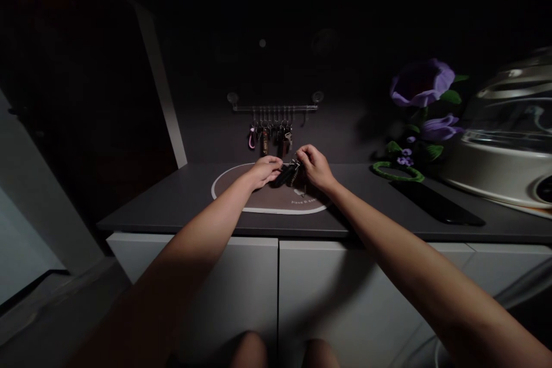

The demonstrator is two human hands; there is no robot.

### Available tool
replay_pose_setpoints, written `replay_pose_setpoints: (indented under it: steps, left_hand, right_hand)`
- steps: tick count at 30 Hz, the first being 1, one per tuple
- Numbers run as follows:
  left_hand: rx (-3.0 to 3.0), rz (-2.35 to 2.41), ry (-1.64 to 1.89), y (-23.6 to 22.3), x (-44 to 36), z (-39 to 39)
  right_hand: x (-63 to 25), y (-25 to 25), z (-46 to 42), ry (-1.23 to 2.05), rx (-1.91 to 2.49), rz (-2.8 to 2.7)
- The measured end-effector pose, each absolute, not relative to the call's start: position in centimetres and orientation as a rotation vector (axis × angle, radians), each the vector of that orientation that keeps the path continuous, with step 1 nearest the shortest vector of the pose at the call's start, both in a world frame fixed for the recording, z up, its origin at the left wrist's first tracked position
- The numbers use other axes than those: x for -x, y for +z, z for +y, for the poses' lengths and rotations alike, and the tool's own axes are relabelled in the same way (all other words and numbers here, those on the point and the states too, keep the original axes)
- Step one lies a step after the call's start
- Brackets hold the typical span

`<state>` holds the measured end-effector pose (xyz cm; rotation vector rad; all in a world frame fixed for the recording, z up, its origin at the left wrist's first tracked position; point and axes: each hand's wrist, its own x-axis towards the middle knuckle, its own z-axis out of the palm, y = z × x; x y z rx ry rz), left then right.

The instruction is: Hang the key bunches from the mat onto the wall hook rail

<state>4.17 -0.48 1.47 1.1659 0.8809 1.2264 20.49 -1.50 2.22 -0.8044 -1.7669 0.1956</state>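
Observation:
My left hand point(265, 171) and my right hand point(316, 165) meet over an oval dark mat point(263, 202) with a pale rim on a dark counter point(181, 201). Between them I hold a bunch of dark key fobs and keys point(288, 173); the left hand grips its left end and the right hand pinches its right end. Just behind the hands, several more keys and fobs point(271, 137) hang from a wall rail point(276, 107) with hooks.
Purple artificial flowers point(425, 104) with a green ring base stand at the right. A dark flat slab point(435, 202) lies on the counter beside a large pale helmet-like object point(502, 138). White cabinet doors point(259, 293) are below the counter. The scene is dim.

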Motion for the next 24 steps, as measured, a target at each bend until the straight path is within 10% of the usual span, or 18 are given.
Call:
replay_pose_setpoints:
  steps: [24]
  left_hand:
    - [-1.735,0.823,1.523,2.3,-5.2,-1.4]
  right_hand:
    - [-19.8,1.9,-1.3,0.633,0.771,-1.561]
